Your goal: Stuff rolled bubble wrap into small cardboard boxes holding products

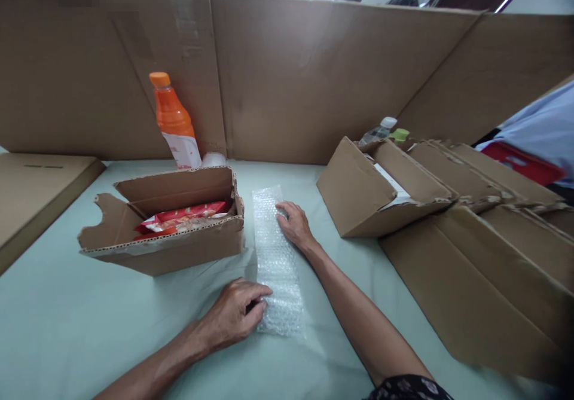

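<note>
A clear strip of bubble wrap [277, 262] lies lengthwise on the pale green cloth. My left hand [233, 311] is at its lower left edge, with thumb and forefinger closed together on the film. Farther up, my right hand [295, 223] has its bent fingers on the strip's right edge, thumb close to the fingertips. An open cardboard box [197, 247] stands left of the strip, and red snack packets [188, 214] lie inside it.
Behind the box stands an orange drink bottle [174, 122]. Several cardboard boxes [359, 202] fill the right side, with a clear bottle [379, 131] behind. A flat carton [40, 191] lies left. Tall cardboard panels [332, 77] close off the back. Part of a person in light blue [538, 131] appears far right.
</note>
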Demonstrator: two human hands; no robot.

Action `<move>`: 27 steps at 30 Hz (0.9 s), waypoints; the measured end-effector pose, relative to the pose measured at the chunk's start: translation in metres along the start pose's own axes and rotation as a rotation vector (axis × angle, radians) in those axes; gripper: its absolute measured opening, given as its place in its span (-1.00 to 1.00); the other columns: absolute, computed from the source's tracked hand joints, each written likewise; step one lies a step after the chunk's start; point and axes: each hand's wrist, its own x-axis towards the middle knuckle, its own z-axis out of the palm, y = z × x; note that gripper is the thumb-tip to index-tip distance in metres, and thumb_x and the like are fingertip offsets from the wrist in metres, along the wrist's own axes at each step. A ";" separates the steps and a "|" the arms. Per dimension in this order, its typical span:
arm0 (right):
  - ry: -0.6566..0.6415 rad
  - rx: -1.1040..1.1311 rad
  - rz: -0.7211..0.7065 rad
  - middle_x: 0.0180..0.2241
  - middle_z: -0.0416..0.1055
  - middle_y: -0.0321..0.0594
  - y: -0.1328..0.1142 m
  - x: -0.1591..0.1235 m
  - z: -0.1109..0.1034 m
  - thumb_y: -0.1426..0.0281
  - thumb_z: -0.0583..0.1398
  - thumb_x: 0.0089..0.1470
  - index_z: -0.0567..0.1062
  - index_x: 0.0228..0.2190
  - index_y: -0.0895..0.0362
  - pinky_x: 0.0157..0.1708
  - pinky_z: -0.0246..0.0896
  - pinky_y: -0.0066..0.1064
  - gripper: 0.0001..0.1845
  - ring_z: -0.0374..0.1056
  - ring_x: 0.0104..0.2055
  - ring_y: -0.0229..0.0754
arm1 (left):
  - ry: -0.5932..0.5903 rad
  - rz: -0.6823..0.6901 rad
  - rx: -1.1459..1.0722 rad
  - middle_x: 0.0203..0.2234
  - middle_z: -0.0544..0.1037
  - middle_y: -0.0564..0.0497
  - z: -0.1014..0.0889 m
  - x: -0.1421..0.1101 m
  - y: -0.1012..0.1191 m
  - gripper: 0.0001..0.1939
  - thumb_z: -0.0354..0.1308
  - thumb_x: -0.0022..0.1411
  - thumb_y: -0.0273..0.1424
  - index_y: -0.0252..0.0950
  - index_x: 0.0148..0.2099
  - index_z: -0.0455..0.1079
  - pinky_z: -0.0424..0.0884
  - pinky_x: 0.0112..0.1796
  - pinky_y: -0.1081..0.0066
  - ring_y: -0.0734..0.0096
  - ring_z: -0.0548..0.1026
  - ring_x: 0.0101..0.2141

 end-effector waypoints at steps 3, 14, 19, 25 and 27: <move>-0.005 -0.011 -0.002 -0.04 0.52 -0.14 -0.001 -0.002 0.001 0.49 0.16 0.04 0.56 -0.15 0.06 0.11 0.20 -0.11 -0.68 0.38 0.04 0.02 | 0.032 0.073 0.045 -0.31 0.67 -0.06 0.000 0.001 -0.002 -0.71 0.05 0.27 -0.47 -0.30 -0.05 0.54 0.40 -0.23 0.30 0.27 0.56 -0.32; -0.025 -0.039 0.003 0.01 0.49 -0.13 -0.002 -0.004 0.005 0.46 0.18 0.07 0.60 -0.22 0.03 0.11 0.16 -0.06 -0.75 0.33 0.09 0.05 | 0.068 0.136 0.087 -0.33 0.67 -0.07 0.003 0.002 -0.008 -0.73 0.05 0.27 -0.49 -0.30 -0.07 0.53 0.39 -0.23 0.28 0.27 0.57 -0.34; -0.019 -0.015 0.015 -0.01 0.50 -0.15 0.000 -0.002 0.005 0.49 0.16 0.06 0.60 -0.24 0.03 0.14 0.15 -0.05 -0.74 0.34 0.09 0.02 | 0.076 0.128 0.085 -0.34 0.67 -0.07 0.003 0.002 -0.009 -0.72 0.06 0.26 -0.48 -0.29 -0.07 0.55 0.40 -0.24 0.29 0.29 0.56 -0.36; -0.020 0.046 0.003 -0.07 0.53 -0.20 -0.003 -0.004 0.004 0.48 0.15 0.05 0.60 -0.29 0.01 0.16 0.18 -0.08 -0.75 0.38 0.07 -0.03 | 0.090 0.120 0.063 -0.30 0.68 -0.08 0.003 0.003 -0.010 -0.72 0.06 0.25 -0.47 -0.28 -0.08 0.56 0.41 -0.21 0.30 0.28 0.58 -0.32; -0.033 0.064 -0.011 -0.07 0.54 -0.22 -0.006 -0.007 0.004 0.48 0.15 0.05 0.60 -0.28 0.01 0.16 0.19 -0.11 -0.74 0.39 0.06 -0.05 | 0.091 0.116 0.059 -0.30 0.68 -0.07 0.003 0.003 -0.009 -0.72 0.06 0.26 -0.46 -0.28 -0.08 0.56 0.41 -0.21 0.31 0.28 0.58 -0.32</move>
